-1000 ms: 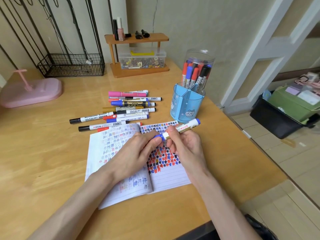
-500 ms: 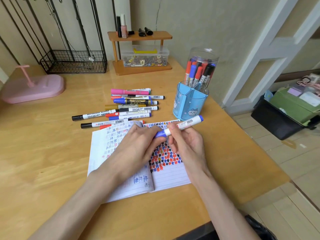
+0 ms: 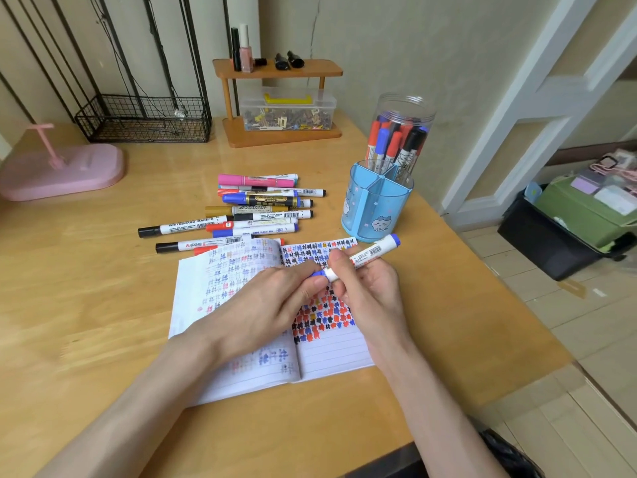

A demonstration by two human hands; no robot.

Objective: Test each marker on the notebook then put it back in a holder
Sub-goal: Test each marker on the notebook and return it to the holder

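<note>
An open lined notebook [image 3: 331, 353] lies on the wooden desk, its pages full of red, blue and black test marks. Above its right page my right hand [image 3: 368, 291] grips the white barrel of a blue marker [image 3: 372, 251]. My left hand [image 3: 272, 305] pinches the marker's blue cap end [image 3: 319, 274]. Several more markers [image 3: 248, 215] lie in a loose pile behind the notebook. A blue divided holder [image 3: 377, 205] stands to the right of the pile. Behind it a clear jar [image 3: 403, 122] holds several markers.
A pink stand [image 3: 69, 169] sits at the far left, a black wire basket [image 3: 144, 119] against the wall, and a wooden shelf [image 3: 279, 72] with a clear box of small parts. The desk's right edge [image 3: 489, 288] drops to a tiled floor with a black crate [image 3: 551, 243].
Both hands stay together on the blue marker above the notebook; the marker has tilted a little and shifted slightly. Whether the cap has come off I cannot tell.
</note>
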